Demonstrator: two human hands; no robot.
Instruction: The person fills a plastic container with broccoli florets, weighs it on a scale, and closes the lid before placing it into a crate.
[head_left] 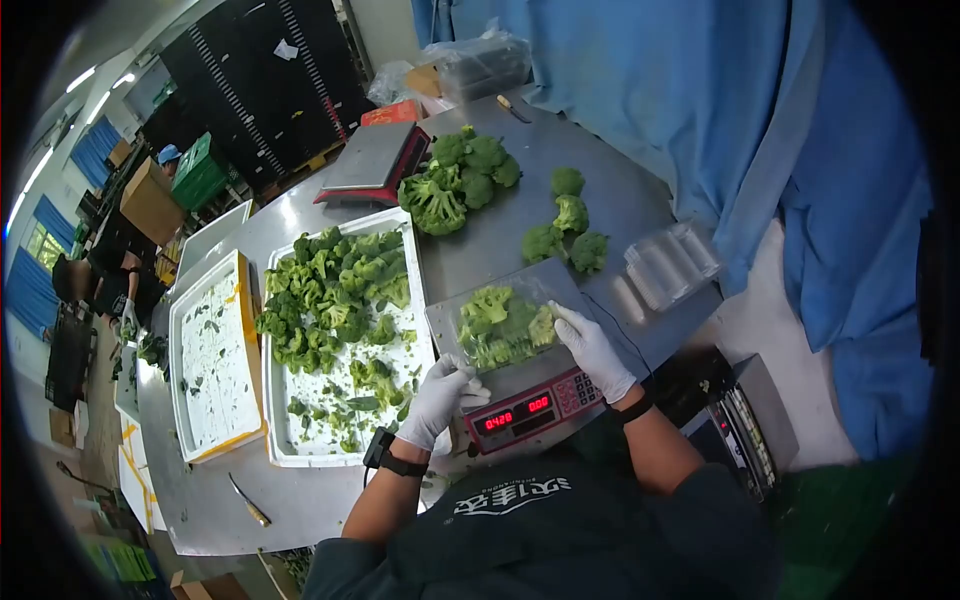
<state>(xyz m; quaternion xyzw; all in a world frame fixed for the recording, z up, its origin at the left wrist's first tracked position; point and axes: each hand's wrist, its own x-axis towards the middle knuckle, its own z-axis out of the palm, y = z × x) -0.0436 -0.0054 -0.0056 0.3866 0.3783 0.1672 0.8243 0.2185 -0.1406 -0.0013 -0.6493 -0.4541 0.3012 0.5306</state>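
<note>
A clear plastic box (pixel 505 352) of broccoli florets (pixel 490 318) rests on the plate of a red electronic scale (pixel 530 408), whose lit display reads 0.420 and 0.00. My left hand (pixel 440 400), in a white glove, is closed at the box's near left corner, fingers curled. On the opposite side, my right hand (pixel 592 352), also gloved, grips the box's right edge with its fingers along the rim. To the left, a white foam tray (pixel 428 330) holds a heap of cut broccoli florets (pixel 335 285) and small scraps.
Whole broccoli heads (pixel 460 180) and loose pieces (pixel 567 235) lie behind the scale. Stacked clear boxes (pixel 670 265) stand at right. A second scale (pixel 370 160), another white tray (pixel 215 355), and two knives, one nearby (pixel 250 500), are on the metal table. A co-worker (pixel 120 285) is at far left.
</note>
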